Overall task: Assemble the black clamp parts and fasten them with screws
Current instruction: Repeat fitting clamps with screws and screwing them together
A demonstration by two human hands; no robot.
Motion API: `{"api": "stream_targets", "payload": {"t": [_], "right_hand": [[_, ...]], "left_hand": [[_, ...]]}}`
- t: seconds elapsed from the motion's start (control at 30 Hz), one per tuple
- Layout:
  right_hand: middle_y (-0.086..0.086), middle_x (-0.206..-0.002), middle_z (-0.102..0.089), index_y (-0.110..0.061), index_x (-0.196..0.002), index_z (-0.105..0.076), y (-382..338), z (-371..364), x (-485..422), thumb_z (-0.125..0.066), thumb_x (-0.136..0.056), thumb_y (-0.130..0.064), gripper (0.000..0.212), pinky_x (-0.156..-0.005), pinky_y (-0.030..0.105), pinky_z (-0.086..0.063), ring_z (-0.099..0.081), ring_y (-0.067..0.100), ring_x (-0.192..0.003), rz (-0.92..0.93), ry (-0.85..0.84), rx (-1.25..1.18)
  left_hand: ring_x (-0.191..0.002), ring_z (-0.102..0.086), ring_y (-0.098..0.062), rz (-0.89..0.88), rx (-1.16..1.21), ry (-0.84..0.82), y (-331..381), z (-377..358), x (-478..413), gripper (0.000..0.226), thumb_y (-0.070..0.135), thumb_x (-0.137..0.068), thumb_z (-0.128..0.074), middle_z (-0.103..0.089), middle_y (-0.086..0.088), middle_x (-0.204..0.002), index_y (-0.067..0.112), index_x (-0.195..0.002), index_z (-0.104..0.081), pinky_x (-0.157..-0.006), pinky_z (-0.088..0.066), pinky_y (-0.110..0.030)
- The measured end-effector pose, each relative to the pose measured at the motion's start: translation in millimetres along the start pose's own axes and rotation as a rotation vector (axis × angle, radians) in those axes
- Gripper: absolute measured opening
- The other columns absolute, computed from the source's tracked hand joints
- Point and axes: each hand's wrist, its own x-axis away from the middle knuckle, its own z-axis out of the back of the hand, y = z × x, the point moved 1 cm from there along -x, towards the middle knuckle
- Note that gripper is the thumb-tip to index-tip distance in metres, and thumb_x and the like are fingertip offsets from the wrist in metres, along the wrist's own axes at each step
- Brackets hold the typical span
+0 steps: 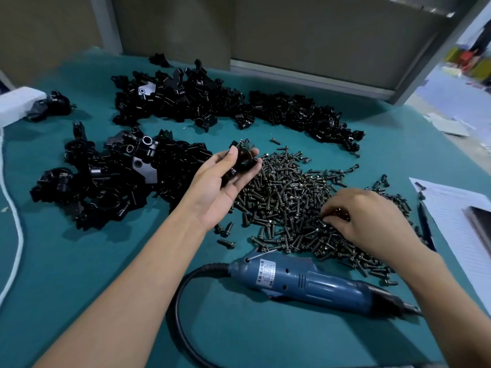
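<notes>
A workshop: heaps of black parts [170, 102], a screw pile [305, 208], a blue power tool [313, 284] on a green table [79, 261].

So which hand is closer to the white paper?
Right. The right hand digs in the screws just left of the paper; the left hand holds a black part farther left.
</notes>
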Motion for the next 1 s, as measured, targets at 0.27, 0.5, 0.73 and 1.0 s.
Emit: {"api": "stream_targets", "payload": {"t": [0.27, 0.5, 0.73, 1.0], "right_hand": [[-0.009, -0.084, -0.066, -0.019, -0.088, -0.064, -5.5, 18.3, -15.6, -0.066, -0.084, -0.024, 0.007, -0.065, 0.025, -0.057, -0.060, 0.005, -0.068, 0.013, 0.099, -0.201], [0.005, -0.086, -0.072, -0.004, -0.091, -0.075, -57.9, 35.0, -60.1, -0.071, -0.086, -0.003, 0.007, -0.078, 0.032, -0.055, -0.066, 0.018, -0.079, 0.290, 0.401, -0.374], [0.000, -0.077, -0.075, -0.008, -0.086, -0.077, -68.4, 22.4, -77.5, -0.074, -0.081, -0.001, 0.009, -0.074, 0.026, -0.051, -0.066, 0.010, -0.072, 0.279, 0.336, -0.492], [-0.012, -0.082, -0.075, -0.017, -0.106, -0.063, -66.4, 24.2, -69.6, -0.069, -0.085, -0.042, 0.032, -0.063, 0.029, -0.053, -0.065, 0.005, -0.064, 0.101, 0.191, -0.511]], "left_hand": [[-0.099, -0.070, -0.032, 0.028, -0.067, -0.013, -3.9, -1.3, 2.3, 0.035, 0.011, -0.101, -0.047, -0.071, -0.023, -0.106, -0.006, -0.131, -0.044, -0.082, -0.059, -0.037], [-0.099, -0.071, -0.030, 0.028, -0.104, -0.045, -4.2, -4.9, 5.4, 0.035, 0.015, -0.094, -0.054, -0.071, -0.020, -0.108, -0.003, -0.124, -0.048, -0.081, -0.058, -0.032], [-0.098, -0.071, -0.028, 0.033, -0.158, -0.014, -1.2, -5.3, 6.8, 0.045, 0.016, -0.097, -0.052, -0.069, -0.021, -0.110, -0.012, -0.130, -0.046, -0.077, -0.058, -0.026], [-0.102, -0.070, -0.030, 0.111, -0.149, -0.022, -2.9, -8.5, 9.9, 0.041, 0.013, -0.101, -0.046, -0.065, -0.027, -0.121, -0.014, -0.132, -0.044, -0.086, -0.059, -0.033]]}}
